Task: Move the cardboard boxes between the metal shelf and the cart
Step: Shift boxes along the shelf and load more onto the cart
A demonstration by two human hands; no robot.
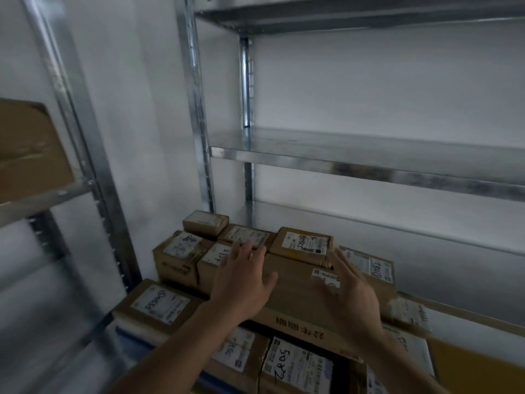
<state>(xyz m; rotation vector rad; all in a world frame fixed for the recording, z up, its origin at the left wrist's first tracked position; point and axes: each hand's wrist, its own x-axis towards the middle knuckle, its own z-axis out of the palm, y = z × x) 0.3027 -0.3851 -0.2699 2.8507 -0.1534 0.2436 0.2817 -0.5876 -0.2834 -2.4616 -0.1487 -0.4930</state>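
— Where are the boxes [295, 282]?
— Brown cardboard, piled lower centre, under the shelf [369, 163]. White labels, handwritten scrawl, too blurred to read. Over the biggest one, left hand [244, 277] and right hand [352, 291], fingers spread.

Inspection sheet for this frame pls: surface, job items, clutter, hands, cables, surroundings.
surface: blue edge under the stack, mostly hidden.
job's things: labelled cardboard boxes stacked before the metal shelf; large box on top, small box just beyond it.
clutter: nothing seen.
hands: left hand and right hand open, flanking the large box; contact unclear.
cables: nothing seen.
surroundings: white wall; second rack at left holding a brown box.
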